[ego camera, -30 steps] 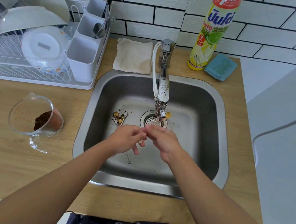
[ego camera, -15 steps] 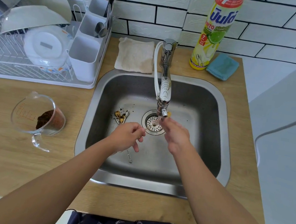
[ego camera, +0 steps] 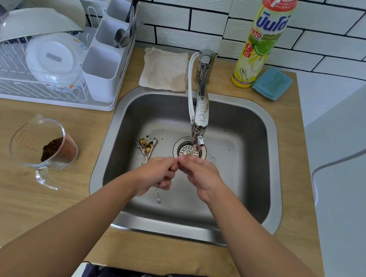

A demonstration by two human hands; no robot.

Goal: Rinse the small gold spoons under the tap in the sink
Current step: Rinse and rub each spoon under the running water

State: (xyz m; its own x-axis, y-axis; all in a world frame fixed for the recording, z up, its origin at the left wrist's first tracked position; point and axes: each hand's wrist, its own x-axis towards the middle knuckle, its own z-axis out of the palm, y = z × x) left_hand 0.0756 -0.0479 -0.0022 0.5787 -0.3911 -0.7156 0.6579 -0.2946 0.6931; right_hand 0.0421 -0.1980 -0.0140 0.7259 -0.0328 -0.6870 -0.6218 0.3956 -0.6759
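**Desk:** What does the frame show?

**Photographer:** Two hands meet under the tap [ego camera: 201, 117] in a steel sink [ego camera: 271, 152]. The left hand [ego camera: 157, 175] and right hand [ego camera: 202, 177] both pinch one small gold spoon [ego camera: 188, 154], its bowl poking out beyond the fingertips, right above the drain strainer [ego camera: 189, 150]. I can't make out the water stream itself.

**Desk:** And the rest of the spoons?

**Photographer:** A dirty cluster [ego camera: 148, 148] lies on the sink floor just left of the drain, dark grounds scattered around it, handles running under the left hand.

**Desk:** The risk?

**Photographer:** In my judgement, a slip. The spoon looks thin and likely wet, and it is held only at the fingertips; if it drops it lands on the strainer or among the grounds and gets dirty again. Rubbing hard could also splash onto the counter [ego camera: 22, 208], toward the measuring jug [ego camera: 41, 147] with its brown powder.
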